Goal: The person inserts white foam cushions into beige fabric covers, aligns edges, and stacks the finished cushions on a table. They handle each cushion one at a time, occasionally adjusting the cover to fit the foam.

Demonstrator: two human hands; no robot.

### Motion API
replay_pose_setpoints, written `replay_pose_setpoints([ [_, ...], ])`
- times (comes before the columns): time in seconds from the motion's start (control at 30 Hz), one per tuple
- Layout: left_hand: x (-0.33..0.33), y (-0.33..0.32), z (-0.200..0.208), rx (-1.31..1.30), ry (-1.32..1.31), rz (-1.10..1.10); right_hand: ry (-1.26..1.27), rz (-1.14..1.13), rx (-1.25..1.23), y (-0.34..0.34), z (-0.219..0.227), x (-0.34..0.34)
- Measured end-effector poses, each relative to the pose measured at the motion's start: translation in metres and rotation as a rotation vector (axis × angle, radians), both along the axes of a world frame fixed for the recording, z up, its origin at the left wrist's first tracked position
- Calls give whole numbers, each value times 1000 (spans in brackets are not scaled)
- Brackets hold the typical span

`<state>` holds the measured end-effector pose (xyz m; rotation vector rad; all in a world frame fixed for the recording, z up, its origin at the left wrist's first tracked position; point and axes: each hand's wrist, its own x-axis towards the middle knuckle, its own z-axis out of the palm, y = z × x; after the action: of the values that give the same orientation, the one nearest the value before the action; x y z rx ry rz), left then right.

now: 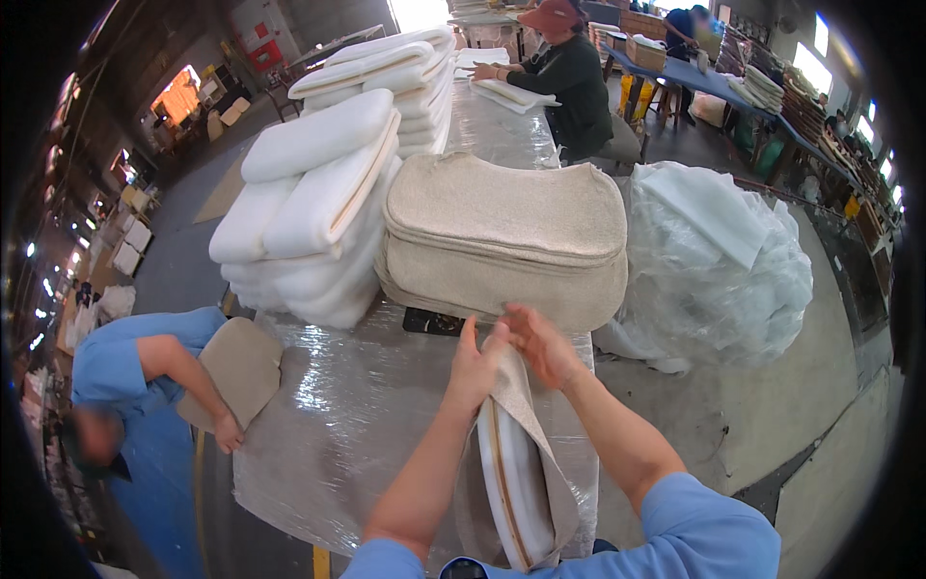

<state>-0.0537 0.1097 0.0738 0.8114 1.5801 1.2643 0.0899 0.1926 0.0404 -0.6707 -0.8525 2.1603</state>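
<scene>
A beige fabric cushion cover (526, 410) lies lengthwise in front of me, partly around a white padded cushion insert (511, 473). The insert shows through the cover's long opening, with a tan strip running along its edge. At the cover's far end, my left hand (476, 365) is closed on the fabric. My right hand (546, 349) is beside it at the same end, its fingers stretched toward my left fingertips and apart. Just beyond both hands stands a stack of beige covers (506, 212); a dark flat object (432, 321) shows under its near edge.
White padded inserts (309, 183) are piled on the plastic-wrapped table (338, 415) at left. A clear plastic bag bundle (714, 270) bulges at right. A person in blue (154, 357) holds a beige piece at the left edge; another person (579, 87) works at the far end.
</scene>
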Motion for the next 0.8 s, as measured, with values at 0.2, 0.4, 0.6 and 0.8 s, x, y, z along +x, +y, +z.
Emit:
replay_pose_setpoints([
  [0.2, 17, -13, 1, -68, 66, -137, -416, 288, 410, 42, -21, -12],
  [0.4, 21, -53, 17, 22, 216, -1, -452, 66, -7, -12, -55, -15],
  [0.6, 28, -116, 102, 167, 202, 92, -186, 292, -196, -159, -80, 13],
  [0.8, 71, -174, 180, 406, 430, -18, -384, 220, 102, -221, -44, 57],
])
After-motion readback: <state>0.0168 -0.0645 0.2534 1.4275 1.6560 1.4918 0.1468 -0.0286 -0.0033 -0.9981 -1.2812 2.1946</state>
